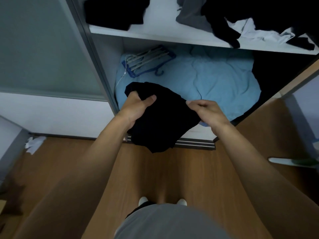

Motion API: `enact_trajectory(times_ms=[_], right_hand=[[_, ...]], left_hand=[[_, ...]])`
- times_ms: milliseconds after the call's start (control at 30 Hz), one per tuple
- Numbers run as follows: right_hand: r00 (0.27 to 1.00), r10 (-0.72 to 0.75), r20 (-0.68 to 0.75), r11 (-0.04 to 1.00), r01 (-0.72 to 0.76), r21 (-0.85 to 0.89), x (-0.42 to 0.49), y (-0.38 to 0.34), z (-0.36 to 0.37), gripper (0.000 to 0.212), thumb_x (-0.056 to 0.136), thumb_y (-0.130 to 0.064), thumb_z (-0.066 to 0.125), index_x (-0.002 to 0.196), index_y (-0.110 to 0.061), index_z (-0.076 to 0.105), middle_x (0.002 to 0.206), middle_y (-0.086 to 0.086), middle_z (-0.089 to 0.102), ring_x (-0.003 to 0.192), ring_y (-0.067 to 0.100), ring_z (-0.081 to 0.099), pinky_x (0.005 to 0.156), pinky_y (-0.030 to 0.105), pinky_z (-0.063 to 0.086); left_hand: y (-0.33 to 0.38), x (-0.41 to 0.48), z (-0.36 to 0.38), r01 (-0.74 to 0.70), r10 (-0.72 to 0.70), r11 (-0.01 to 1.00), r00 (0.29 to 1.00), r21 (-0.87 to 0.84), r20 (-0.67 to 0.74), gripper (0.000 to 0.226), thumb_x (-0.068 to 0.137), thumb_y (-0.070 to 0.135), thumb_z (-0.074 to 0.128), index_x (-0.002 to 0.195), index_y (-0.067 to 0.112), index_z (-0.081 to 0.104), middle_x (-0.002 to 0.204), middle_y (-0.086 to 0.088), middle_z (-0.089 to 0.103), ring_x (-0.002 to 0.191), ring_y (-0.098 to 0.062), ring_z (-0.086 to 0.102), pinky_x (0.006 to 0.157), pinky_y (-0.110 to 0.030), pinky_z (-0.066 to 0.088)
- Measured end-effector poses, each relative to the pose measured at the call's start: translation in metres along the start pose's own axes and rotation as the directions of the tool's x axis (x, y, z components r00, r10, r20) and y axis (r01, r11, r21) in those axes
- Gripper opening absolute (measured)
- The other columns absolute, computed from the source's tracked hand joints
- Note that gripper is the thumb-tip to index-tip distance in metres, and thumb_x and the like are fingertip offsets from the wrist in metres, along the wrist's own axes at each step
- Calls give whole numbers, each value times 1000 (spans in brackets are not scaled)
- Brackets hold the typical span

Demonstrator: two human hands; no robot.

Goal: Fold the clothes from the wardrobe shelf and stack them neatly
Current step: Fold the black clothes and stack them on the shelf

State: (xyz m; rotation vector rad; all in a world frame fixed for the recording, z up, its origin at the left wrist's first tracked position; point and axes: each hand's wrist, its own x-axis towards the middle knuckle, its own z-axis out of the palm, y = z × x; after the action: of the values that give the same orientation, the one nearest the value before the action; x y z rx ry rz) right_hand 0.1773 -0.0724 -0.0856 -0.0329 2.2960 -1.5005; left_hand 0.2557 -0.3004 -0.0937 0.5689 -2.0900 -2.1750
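Observation:
A black garment [162, 121] hangs bunched in the air in front of the open wardrobe, held by both hands. My left hand [136, 107] grips its upper left edge, thumb on top. My right hand [207, 111] pinches its right edge. Above, the white wardrobe shelf [155, 34] carries a black pile [114, 11] on the left. On the right lie loose grey [191, 14], black [269, 16] and white clothes [262, 33], some hanging over the shelf's front edge.
Below the shelf a light blue duvet [207, 80] fills the wardrobe bottom, with a blue hanger rack [148, 61] on it. A frosted sliding door [43, 54] stands at the left, a wooden door [276, 121] at the right. Crumpled paper [34, 144] lies on the wood floor.

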Motion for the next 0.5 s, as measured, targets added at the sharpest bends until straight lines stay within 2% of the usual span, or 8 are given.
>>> enact_trajectory(times_ms=[100, 133, 200, 233, 300, 367, 400, 500], right_hand=[[972, -237, 14, 934, 231, -271, 12, -21, 0, 73, 67, -69, 74, 129, -33, 62, 141, -8, 43, 134, 3, 38, 110, 20, 32], [954, -274, 119, 898, 298, -325, 15, -32, 2, 92, 62, -73, 74, 142, -34, 49, 149, -10, 32, 138, 2, 29, 112, 20, 24], [897, -245, 369, 823, 393, -409, 18, -53, 12, 115, 57, -70, 78, 154, -35, 27, 149, -19, 31, 135, -4, 29, 106, 14, 21], [864, -211, 458, 794, 425, -434, 19, -60, 18, 113, 61, -62, 82, 154, -34, 25, 144, -24, 36, 129, -8, 35, 102, 9, 24], [825, -205, 527, 791, 457, -406, 23, -66, 26, 76, 76, -35, 83, 141, -25, 46, 124, -23, 56, 105, -15, 52, 91, 2, 35], [849, -215, 483, 858, 400, -322, 27, -63, 30, 27, 84, -14, 76, 108, -7, 65, 95, -8, 68, 81, -4, 62, 81, 13, 47], [872, -198, 447, 889, 351, -292, 29, -61, 31, 15, 85, -10, 73, 94, -1, 66, 84, -3, 67, 74, 2, 63, 77, 19, 49], [933, -147, 328, 929, 244, -278, 34, -61, 38, 20, 84, -9, 72, 68, -11, 60, 64, -9, 62, 62, 3, 61, 64, 21, 47]], left_hand=[[13, 10, -5, -53, 51, 997, 998, 63, 42, 16, 93, 26, 69, 107, 18, 70, 94, 7, 77, 91, -10, 73, 77, -19, 56], [17, 14, -6, -74, 69, 993, 996, 92, 60, 14, 93, 27, 69, 106, 22, 69, 92, 11, 76, 88, -5, 72, 72, -14, 54], [27, 21, -6, -126, 113, 978, 990, 169, 85, 22, 92, 29, 70, 112, 22, 66, 95, 15, 72, 86, 3, 69, 68, -6, 50], [32, 24, -5, -162, 142, 965, 984, 205, 108, 26, 92, 29, 70, 117, 21, 64, 99, 15, 70, 86, 8, 67, 68, -4, 48], [41, 30, -7, -252, 214, 929, 963, 270, 165, 23, 91, 26, 70, 114, 25, 65, 99, 19, 68, 85, 14, 64, 70, -2, 46], [45, 37, -12, -314, 268, 894, 946, 320, 182, 15, 89, 26, 73, 101, 32, 67, 93, 23, 67, 82, 15, 63, 68, -1, 44], [46, 40, -15, -325, 284, 883, 944, 339, 165, 13, 88, 28, 74, 98, 32, 68, 91, 22, 68, 80, 13, 64, 67, -2, 44], [41, 45, -24, -315, 364, 838, 931, 446, -26, 22, 87, 28, 72, 106, 18, 68, 99, 9, 70, 87, -3, 65, 79, -16, 50]])
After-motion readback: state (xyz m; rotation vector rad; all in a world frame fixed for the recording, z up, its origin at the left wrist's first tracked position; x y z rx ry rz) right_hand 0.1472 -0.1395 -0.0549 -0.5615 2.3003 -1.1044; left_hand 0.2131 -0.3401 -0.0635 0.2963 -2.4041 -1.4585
